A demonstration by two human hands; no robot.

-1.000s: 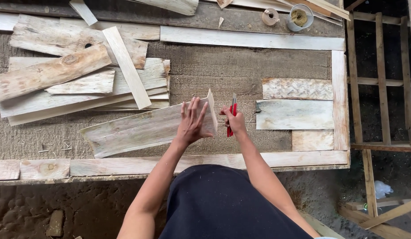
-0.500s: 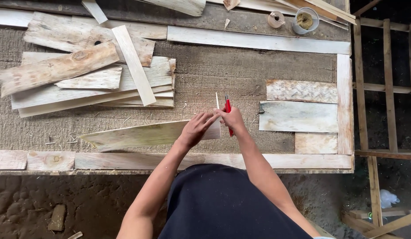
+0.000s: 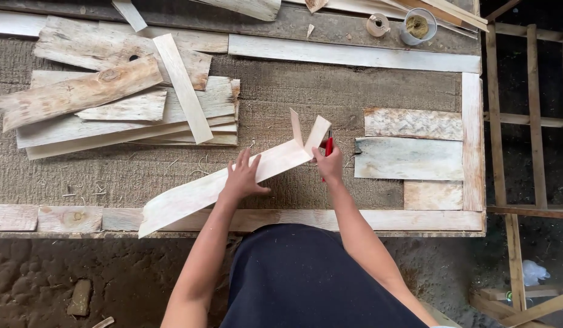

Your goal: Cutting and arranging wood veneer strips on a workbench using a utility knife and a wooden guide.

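Note:
A long pale wooden slat (image 3: 190,194) lies slanted across the workbench, its right end split into two raised slivers (image 3: 308,133). My left hand (image 3: 242,177) presses flat on the slat's middle, fingers spread. My right hand (image 3: 330,163) is closed around a red-handled tool (image 3: 328,146) at the split end; the tool's tip is hidden behind the wood.
A pile of rough boards (image 3: 117,103) lies at the left. Three short boards (image 3: 409,152) sit inside a wooden frame (image 3: 472,140) at the right. A cup (image 3: 418,25) and a twine spool (image 3: 377,24) stand at the back. A ladder-like rack (image 3: 530,121) stands beyond the bench.
The slat has swung round so its left end now points toward the bench's near edge. Its right end has split further apart. Both hands stayed on it.

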